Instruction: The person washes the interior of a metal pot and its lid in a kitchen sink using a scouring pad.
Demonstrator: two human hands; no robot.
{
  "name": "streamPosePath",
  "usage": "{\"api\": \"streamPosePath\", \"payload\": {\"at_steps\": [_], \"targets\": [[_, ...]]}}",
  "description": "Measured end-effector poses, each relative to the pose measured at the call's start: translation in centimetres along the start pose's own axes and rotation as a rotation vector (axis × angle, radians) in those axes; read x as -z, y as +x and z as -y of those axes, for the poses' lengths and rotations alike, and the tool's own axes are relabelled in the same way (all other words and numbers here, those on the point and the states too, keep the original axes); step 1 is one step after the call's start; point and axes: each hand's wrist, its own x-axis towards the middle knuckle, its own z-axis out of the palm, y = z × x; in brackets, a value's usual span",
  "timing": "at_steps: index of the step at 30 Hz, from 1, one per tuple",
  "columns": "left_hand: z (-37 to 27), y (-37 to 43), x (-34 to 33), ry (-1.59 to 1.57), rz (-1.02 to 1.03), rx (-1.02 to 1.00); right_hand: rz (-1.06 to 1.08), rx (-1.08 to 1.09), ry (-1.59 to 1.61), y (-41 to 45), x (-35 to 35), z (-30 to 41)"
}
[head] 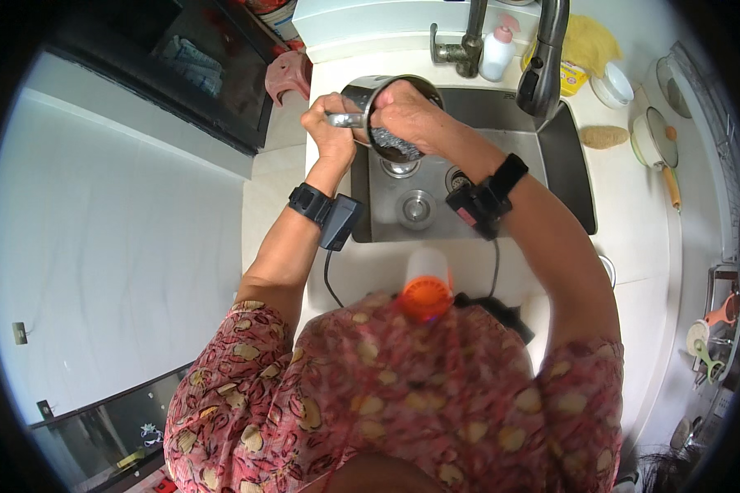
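A shiny metal pot (376, 83) with a metal handle (345, 120) is tilted over the left end of the steel sink (499, 222), its mouth turned to the right. At the handle side, my left hand (333, 126) grips the pot. My right hand (407, 114) reaches inside the mouth, closed on a steel wool scrubber (394, 143) that shows below the fingers against the inner wall. Part of the right hand's fingers is hidden. Below the pot, a round metal strainer (416, 209) lies on the sink floor.
Behind the sink stand a faucet (465, 52), a pump bottle (498, 52) and a dark pull-down spout (539, 74). To the right are a yellow cloth (589, 46), white bowls (612, 85), a brown scrubbing pad (604, 137) and a lidded pan (653, 138). An orange-and-white device (428, 286) hangs at my chest.
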Motion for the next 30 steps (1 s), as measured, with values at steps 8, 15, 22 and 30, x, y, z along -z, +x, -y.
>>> {"api": "streamPosePath", "payload": {"at_steps": [8, 15, 22, 30], "targets": [[-0.1, 0.3, 0.8, -0.382, -0.308, 0.477, -0.002, 0.426, -0.717, -3.9, 6.7, 0.6], [-1.7, 0.9, 1.3, -0.661, -0.215, 0.575, -0.173, 0.223, 0.271, -6.7, 8.8, 1.5], [-2.3, 1.0, 1.2, -0.661, -0.216, 0.619, -0.111, 0.195, 0.415, -8.5, 8.1, 2.1], [-2.8, -0.5, -1.7, -0.589, -0.262, 0.592, -0.224, 0.9, -0.868, -3.1, 1.4, -1.0]]}}
